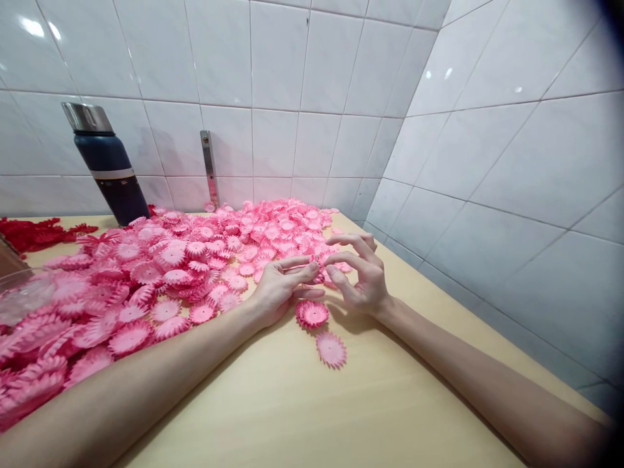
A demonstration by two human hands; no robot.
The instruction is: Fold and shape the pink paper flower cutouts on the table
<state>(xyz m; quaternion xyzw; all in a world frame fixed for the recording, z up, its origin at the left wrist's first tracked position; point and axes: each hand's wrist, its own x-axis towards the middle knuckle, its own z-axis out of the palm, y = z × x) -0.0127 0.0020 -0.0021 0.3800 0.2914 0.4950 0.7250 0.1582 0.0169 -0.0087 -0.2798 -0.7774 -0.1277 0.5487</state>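
Pile [166, 276]: pink frilly-edged discs heaped over the left and back of our table [331, 416], crowding right up to our left forearm [146, 377].
Left hand [280, 289]: thumb and fingers nipped together; looks like we've got a small pink disc [320, 277] at the tips, though it's partly hidden.
Right hand [364, 279]: fingers curled, thumb and forefinger parted with a gap, right next to that disc; can't tell if we're touching it.
Stack [313, 314]: layered pink, just on our side of the fingertips, with a loose disc [332, 350] beside it, nearer us.
Edges: table's right side slants along the right wall [526, 169]; its far side runs along the back wall [277, 78].
Elbow room: pale tabletop shows from left forearm across to right forearm [453, 351], so we've got slack toward ourselves; tighter on the left.
Bottle [119, 175]: dark blue, steel cap, pale band, tiny marks below it that we can't read.
Far left: red pieces [34, 235] by some clear plastic [26, 299].
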